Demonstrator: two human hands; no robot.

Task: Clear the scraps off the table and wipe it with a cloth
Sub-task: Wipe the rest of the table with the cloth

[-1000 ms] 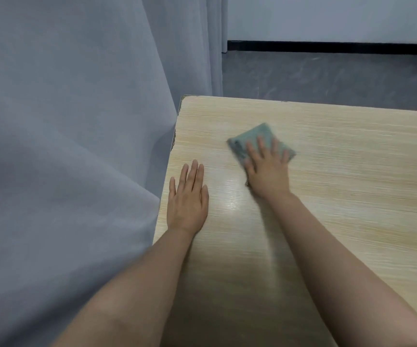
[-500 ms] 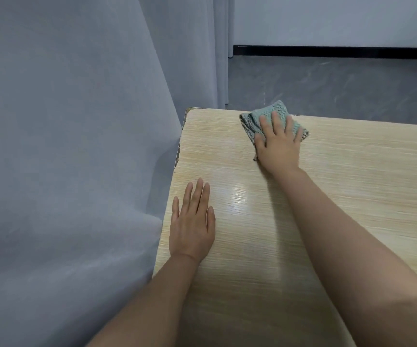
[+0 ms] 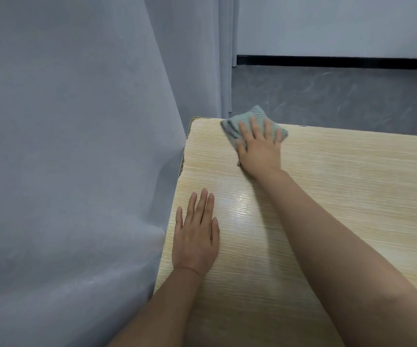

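Fingers of the right hand (image 3: 258,149) lie straight and spread on the folded grey-green knitted cloth (image 3: 253,125), pressing it flat at the far left corner of the pale wood-grain table (image 3: 352,196), likely for full contact; the left hand (image 3: 196,236) rests flat, fingers straight, near the left edge, seemingly bracing the reach.

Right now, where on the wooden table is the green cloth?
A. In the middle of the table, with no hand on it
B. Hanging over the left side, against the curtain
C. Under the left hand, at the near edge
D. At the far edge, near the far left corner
D: the right hand presses the green cloth flat at the far edge of the wooden table, near its far left corner.
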